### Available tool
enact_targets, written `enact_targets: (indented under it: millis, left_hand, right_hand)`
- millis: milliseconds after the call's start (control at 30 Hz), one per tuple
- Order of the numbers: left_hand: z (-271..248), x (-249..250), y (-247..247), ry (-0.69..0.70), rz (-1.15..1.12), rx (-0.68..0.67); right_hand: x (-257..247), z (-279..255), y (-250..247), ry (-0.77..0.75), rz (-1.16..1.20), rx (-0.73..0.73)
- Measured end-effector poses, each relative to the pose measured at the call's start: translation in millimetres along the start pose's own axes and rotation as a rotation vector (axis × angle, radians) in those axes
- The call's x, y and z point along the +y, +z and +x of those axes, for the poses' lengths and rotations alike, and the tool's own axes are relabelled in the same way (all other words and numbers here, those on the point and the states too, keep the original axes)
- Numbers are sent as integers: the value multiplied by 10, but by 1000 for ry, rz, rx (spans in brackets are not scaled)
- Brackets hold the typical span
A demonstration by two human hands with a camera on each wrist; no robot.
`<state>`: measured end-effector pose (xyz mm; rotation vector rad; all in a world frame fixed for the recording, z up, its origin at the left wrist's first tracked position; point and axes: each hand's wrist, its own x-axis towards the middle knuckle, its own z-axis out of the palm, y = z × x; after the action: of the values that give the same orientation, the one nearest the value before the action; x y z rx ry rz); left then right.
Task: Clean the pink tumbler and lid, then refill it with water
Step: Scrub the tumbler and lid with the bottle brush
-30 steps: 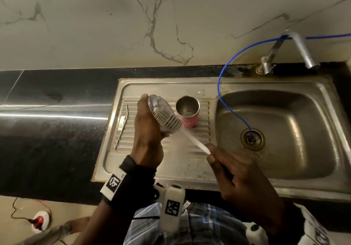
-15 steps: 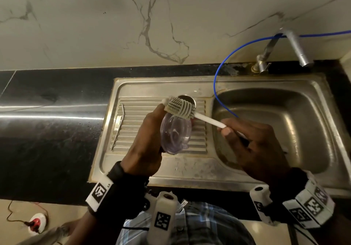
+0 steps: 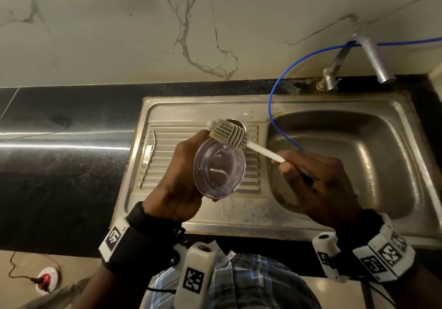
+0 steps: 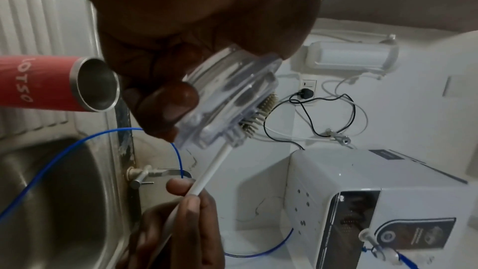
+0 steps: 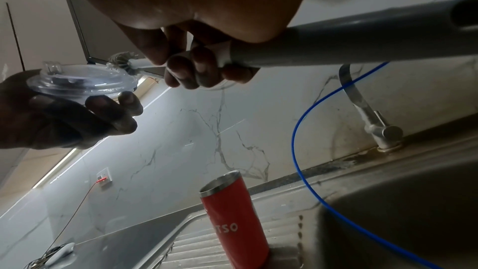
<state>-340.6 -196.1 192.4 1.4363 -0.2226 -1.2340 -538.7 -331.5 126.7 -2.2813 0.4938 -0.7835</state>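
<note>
- The left hand holds the clear lid above the ribbed drainboard of the sink, fingers curled round its rim, the hollow underside turned up toward the head camera.
- The right hand is closed round the white handle of the bottle brush, with the grey butt of the handle running back under the palm in the right wrist view.
- The relation that matters: the brush head lies across the far edge of the lid, bristles touching the rim on the side away from the person. Its long axis runs from the lid toward the sink basin, slanting down to the right hand.
- Seen from the lid, the right hand is on the basin side and well apart, joined to it only by the brush; the left hand is right at the lid.
- The pink tumbler stands upright and open on the drainboard, beyond the lid and mostly hidden behind the brush head in the head view; neither hand touches it.
- Judging by this, the lid scrub is in progress, while the tumbler refill is not yet started.
- The tap is behind the basin, and a blue tube drops from it into the bowl.
</note>
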Motion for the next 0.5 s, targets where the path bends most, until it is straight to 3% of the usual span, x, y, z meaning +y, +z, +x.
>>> enact_targets:
  millis: [167,233,367,500]
  left_hand:
    - [3,27,34,-64,80,-46]
    - [-2,43,50,-27,85,-60]
    - [40,29,-82,126,-77,-2]
    - [93,16,-132,62,-293,45]
  right_hand:
    - [-40,21,89,-10,17,-7]
    - [-28,-4,131,4,43,-28]
    - [37,-174,139,58,53,-25]
    - [12,-337,185,151,69,-29]
